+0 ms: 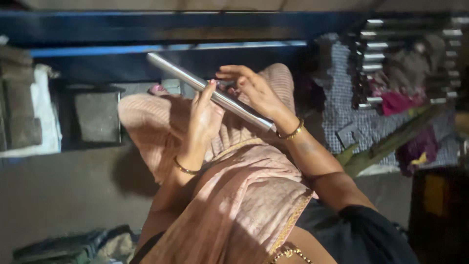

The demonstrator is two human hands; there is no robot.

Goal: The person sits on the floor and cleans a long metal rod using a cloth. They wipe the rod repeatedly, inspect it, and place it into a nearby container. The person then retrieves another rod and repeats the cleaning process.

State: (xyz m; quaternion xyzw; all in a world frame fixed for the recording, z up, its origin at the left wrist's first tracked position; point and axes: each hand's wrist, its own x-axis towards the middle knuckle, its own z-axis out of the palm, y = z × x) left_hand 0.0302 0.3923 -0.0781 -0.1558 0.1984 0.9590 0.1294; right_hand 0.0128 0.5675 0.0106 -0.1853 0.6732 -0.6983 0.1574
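Note:
A long shiny metal rod (185, 77) slants from the upper left down to the right across my lap. My left hand (204, 115) grips it near the middle, thumb up against the rod. My right hand (254, 90) rests on the rod's lower part, fingers spread over it, and the rod's end shows at my right wrist (269, 126). Both wrists wear thin gold bangles. Beneath the hands lies pink striped cloth (234, 195) over my knees.
A dark blue metal frame (171, 24) runs across the top. A rack of several similar metal rods (386, 46) stands at the upper right above a checked cloth (342, 112). A grey block (97, 117) sits at the left on a brown floor (58, 195).

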